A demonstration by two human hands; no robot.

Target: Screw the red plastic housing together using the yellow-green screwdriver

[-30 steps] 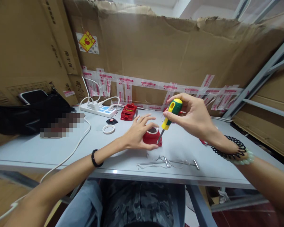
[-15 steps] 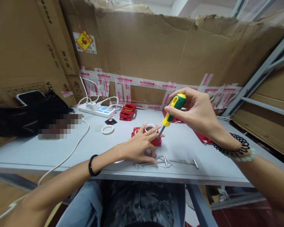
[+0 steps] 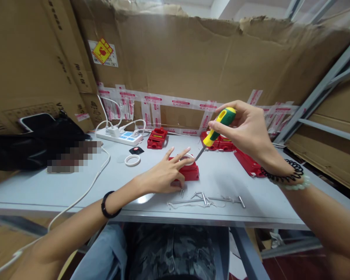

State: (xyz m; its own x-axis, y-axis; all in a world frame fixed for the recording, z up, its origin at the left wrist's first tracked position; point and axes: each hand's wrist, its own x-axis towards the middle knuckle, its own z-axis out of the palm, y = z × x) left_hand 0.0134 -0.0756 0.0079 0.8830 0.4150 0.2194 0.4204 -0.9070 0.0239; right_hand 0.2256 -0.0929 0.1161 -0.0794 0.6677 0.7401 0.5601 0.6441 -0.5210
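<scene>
My right hand (image 3: 246,128) is wrapped around the green and yellow handle of a screwdriver (image 3: 218,128), whose shaft slants down and left. Its tip is beside the white ring set in a red housing (image 3: 189,173). My left hand (image 3: 165,173) partly covers that housing, with three fingers spread over it. The thumb and index finger come together at its near edge, and small screws (image 3: 181,193) show at their tips. Just right of these, thin metal T-handled hex keys (image 3: 204,199) lie with stringy scraps and small screws near the table's front edge.
Other red housings stand at the back (image 3: 157,139) and at the right (image 3: 249,163). A white ring (image 3: 132,160) and a small black piece (image 3: 136,150) lie left of centre. Behind them is a power strip (image 3: 119,135) with cables. A black bag (image 3: 41,140) sits far left; cardboard (image 3: 175,58) walls the back.
My left hand has drawn left and slightly up, away from the hex keys, uncovering the small screws. My right hand has lifted the screwdriver slightly up and right.
</scene>
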